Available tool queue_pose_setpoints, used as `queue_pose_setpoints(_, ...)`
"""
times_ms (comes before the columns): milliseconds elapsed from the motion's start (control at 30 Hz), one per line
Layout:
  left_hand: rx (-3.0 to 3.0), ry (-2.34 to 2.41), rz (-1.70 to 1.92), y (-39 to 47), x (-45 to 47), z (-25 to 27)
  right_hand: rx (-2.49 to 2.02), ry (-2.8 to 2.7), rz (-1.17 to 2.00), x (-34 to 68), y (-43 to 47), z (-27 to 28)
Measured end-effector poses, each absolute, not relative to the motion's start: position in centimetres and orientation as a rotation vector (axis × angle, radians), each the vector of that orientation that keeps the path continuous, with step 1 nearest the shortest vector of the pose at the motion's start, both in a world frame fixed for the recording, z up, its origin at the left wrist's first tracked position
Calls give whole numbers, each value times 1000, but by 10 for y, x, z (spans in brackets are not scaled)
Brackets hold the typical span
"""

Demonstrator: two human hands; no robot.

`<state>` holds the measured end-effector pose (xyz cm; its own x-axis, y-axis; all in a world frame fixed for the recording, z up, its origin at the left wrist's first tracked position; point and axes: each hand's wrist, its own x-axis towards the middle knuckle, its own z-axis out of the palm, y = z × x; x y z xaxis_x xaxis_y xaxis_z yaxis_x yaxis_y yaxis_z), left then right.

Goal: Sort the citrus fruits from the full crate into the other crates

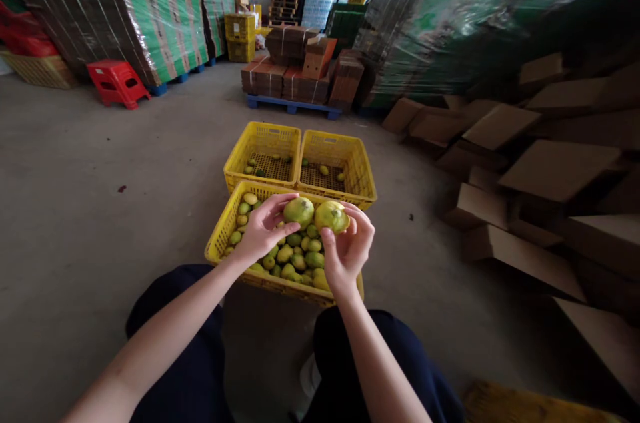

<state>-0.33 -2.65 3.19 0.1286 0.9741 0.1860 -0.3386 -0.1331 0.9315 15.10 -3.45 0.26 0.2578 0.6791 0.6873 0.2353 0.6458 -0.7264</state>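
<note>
The left hand [263, 226] grips 1 greener fruit [299, 212], and the right hand [350, 243] grips 1 yellower fruit [331, 216]. Both are up over the front yellow basket [280, 286], just beside each other. The greener fruit's dark spot is near its top. The yellower fruit's bumpy end points back toward the person, so its long way is hard to see. The hands hide the outer sides of both, and cover some fruit [285, 254] below.
</note>
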Motion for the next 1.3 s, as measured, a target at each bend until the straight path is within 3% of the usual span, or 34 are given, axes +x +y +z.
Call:
queue_pose_setpoints(467, 946, 690, 1353, -20, -2, 19, -910, -1198, 568, 149, -39, 13)
queue_pose_setpoints(867, 250, 646, 1178, -8, -2, 24, -866, -578, 1432, 143, -20, 10)
queue_pose_setpoints(1300, 366, 747, 1194, -9, 0, 21, -922, -553, 1382, 146, -21, 10)
